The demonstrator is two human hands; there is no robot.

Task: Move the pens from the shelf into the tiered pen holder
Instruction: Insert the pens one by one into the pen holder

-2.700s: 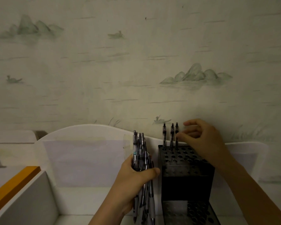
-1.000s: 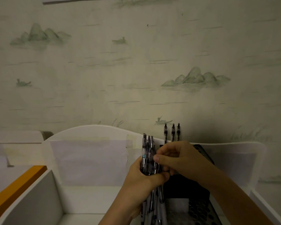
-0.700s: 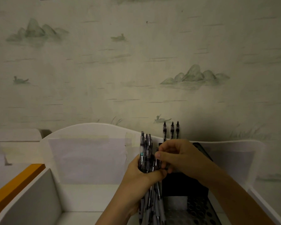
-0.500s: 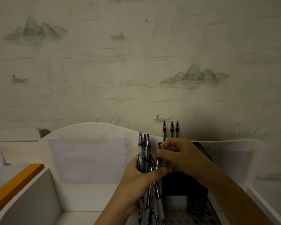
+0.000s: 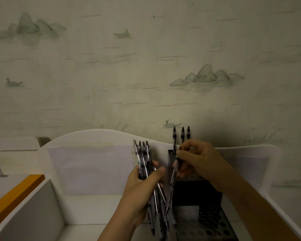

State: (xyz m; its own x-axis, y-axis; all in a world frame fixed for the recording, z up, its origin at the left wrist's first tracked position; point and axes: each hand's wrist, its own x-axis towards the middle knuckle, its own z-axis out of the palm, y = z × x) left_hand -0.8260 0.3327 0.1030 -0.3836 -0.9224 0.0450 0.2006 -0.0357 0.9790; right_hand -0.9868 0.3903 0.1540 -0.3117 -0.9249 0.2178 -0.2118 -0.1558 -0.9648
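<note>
A: Black mesh, the tiered pen holder sits just right of the left hand and under the right hand.

B: And the pens?

A: The left hand is clamped around a bundle of pens, clicker ends up. The right hand pinches a single pen, tilted, drawn apart from the bundle.

B: Any placed already?

A: 3 pens stand upright in the holder's top tier, just behind the right hand's fingers. White shelf walls surround both hands.
</note>
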